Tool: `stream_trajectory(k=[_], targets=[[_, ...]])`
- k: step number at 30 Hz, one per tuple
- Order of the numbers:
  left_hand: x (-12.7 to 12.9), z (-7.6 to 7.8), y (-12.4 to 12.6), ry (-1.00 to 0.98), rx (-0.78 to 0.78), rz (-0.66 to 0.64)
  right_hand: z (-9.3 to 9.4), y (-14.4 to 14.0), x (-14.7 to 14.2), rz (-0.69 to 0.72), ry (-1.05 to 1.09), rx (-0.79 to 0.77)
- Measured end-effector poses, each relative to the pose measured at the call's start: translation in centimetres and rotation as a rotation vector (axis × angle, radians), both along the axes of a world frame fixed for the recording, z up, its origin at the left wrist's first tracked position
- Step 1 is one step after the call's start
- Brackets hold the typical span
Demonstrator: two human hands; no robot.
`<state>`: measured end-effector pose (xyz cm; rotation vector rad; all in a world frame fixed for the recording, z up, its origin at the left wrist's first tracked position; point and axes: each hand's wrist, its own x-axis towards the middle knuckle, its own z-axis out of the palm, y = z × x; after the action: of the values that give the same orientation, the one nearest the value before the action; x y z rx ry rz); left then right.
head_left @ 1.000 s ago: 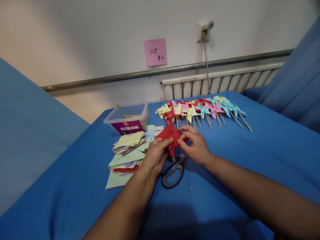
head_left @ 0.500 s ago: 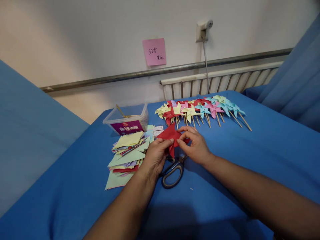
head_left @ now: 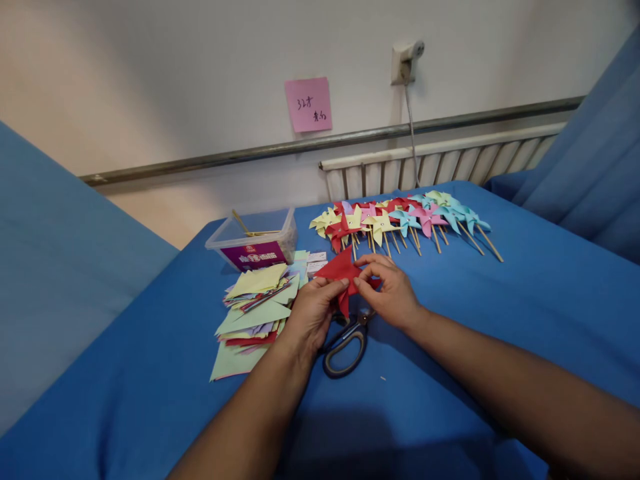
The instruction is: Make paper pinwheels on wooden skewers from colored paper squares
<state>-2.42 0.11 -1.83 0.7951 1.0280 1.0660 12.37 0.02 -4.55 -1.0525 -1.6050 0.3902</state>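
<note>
A red paper pinwheel (head_left: 342, 267) with its points folded inward is held above the table between both hands. My left hand (head_left: 316, 308) is closed on its lower left side, thumb on top near the middle. From the right, my right hand (head_left: 387, 287) pinches the paper near its centre with thumb and forefinger; what lies under those fingertips is hidden. Beneath the hands rest dark-handled scissors (head_left: 345, 352), their blades partly covered. Left of my left hand lies a stack of coloured paper sheets (head_left: 257, 303), several of them cut.
Finished pinwheels (head_left: 383, 223) on wooden sticks lie in rows at the back right. A clear plastic box (head_left: 285, 237) holding sticks stands behind the paper. Small white packets (head_left: 316, 260) lie beside it. Blue cloth (head_left: 450, 413) covers the table; a radiator (head_left: 440, 157) runs along the wall.
</note>
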Motion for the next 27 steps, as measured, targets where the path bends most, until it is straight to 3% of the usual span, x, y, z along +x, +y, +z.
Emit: stream_trajectory(k=[9, 15, 18, 22, 27], targets=[[0.0, -0.1, 0.1, 0.118, 0.016, 0.041, 0.1, -0.1, 0.0, 0.037, 0.039, -0.031], [-0.8, 0.4, 0.2, 0.271, 0.056, -0.068, 0.9, 1.1, 1.5, 0.024, 0.327, -0.169], [-1.2, 0.8, 0.2, 0.406, 0.112, -0.164, 1.6, 1.7, 2.6, 0.209, 0.385, -0.305], [-1.3, 1.3, -0.1, 0.552, 0.214, -0.298, 2.0, 1.3, 3.0, 0.504, 0.313, -0.541], [-1.3, 1.3, -0.2, 0.62, 0.284, -0.404, 1.1, 0.6, 2.1, 0.607, 0.241, -0.587]])
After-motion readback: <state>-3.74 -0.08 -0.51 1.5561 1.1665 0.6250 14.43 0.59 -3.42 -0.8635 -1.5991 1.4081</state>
